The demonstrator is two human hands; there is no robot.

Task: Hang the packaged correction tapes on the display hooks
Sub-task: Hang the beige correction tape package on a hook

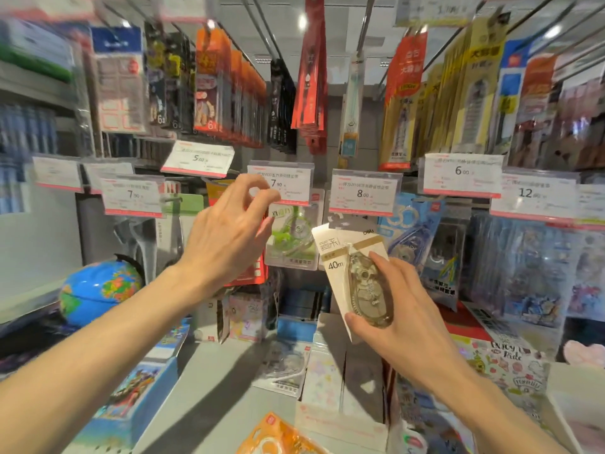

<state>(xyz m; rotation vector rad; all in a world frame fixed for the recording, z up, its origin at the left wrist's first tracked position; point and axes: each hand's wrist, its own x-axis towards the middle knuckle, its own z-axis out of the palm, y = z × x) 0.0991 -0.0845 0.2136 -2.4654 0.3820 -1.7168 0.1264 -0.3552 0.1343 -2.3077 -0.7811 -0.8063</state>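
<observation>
Right hand (397,309) has the packaged correction tape (355,275) pinched by its lower end, thumb under the blister, fingers (381,261) closed over its right edge. That leaves the card's top free, presumably so the hang hole can meet a hook. Card tilts left, top corner just below the 8.00 price tag (363,191). Up and left of those fingers, the left hand (229,234) reaches to the 7.90 price tag (280,183), thumb and forefinger curled at its edge, gripping nothing clearly; perhaps lifting it to clear the hook. A green correction tape (293,235) already hangs just beyond it.
</observation>
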